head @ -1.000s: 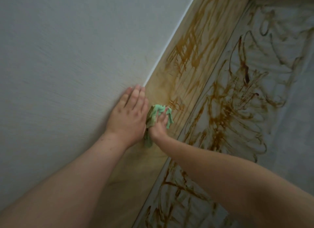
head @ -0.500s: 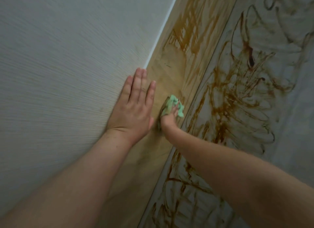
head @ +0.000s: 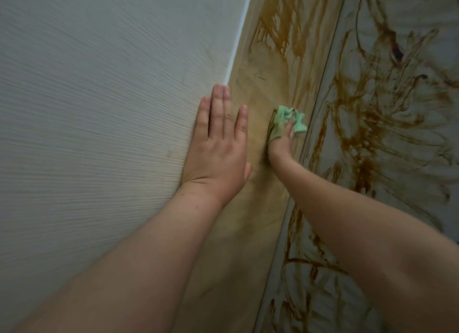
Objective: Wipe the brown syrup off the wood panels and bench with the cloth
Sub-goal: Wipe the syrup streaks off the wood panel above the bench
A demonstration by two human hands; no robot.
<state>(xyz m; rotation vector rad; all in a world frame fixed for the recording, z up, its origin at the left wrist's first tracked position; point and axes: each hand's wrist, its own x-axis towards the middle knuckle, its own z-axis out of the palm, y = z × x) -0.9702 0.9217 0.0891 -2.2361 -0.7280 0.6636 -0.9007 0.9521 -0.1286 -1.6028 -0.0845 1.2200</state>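
A tan wood panel [head: 263, 84] runs up the middle, with brown syrup streaks [head: 285, 30] on its upper part and a smeared, paler stretch lower down. My right hand [head: 282, 144] holds a crumpled green cloth [head: 285, 120] against that panel near its right edge. To the right lies the pale bench surface [head: 422, 183], covered in looping brown syrup trails [head: 367, 114]. My left hand [head: 219, 149] lies flat with straight fingers on the boundary between the pale wall panel and the tan panel.
A pale, fine-grained wall panel [head: 99, 97] fills the left side, edged by a thin white strip [head: 238, 42]. A grey seam [head: 320, 104] divides the tan panel from the bench.
My right hand with the cloth has slid rightward and down the tan panel toward the seam. The view has moved closer, and my left hand's fingers have spread a little.
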